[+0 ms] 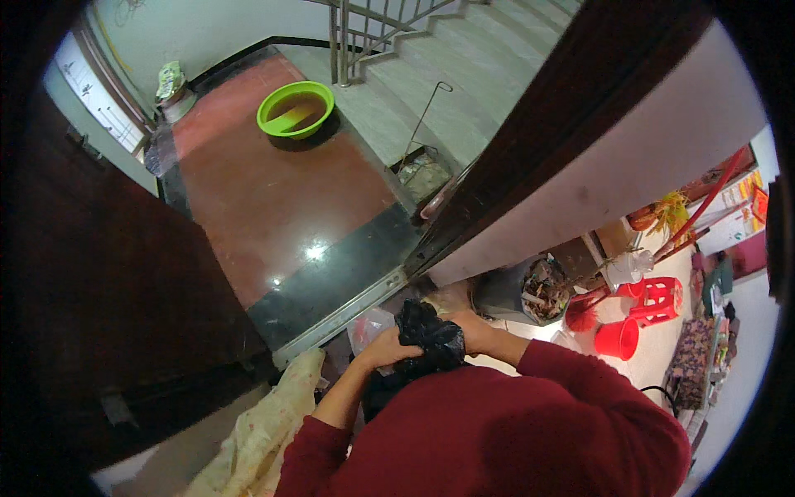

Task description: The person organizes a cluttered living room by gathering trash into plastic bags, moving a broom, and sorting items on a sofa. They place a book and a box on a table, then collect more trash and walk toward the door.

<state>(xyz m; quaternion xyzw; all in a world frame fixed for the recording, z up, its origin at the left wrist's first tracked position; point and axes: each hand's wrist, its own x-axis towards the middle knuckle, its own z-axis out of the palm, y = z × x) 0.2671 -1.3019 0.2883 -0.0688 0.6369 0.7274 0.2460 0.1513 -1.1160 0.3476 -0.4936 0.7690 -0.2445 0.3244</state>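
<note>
A crumpled black plastic bag (430, 335) is gathered between my two hands, in front of my body. My left hand (391, 350) grips its left side, with the thumb lying across the plastic. On the other side my right hand (475, 329) holds the bag's upper right edge; some of its fingers are hidden behind the plastic. A translucent plastic bag (369, 329) with something red on it lies just beyond my left hand. Below, to the left, hangs or lies a pale yellowish cloth (273, 422); what supports it is not clear.
A metal door sill (338, 320) crosses ahead, beside a dark door (124, 248). Beyond are a green basin (295, 110) of brownish liquid, a dustpan-like container (424, 174) and stairs (447, 87). At right stand a dark bin (506, 297), a red bucket (616, 339) and a red plastic stool (661, 301).
</note>
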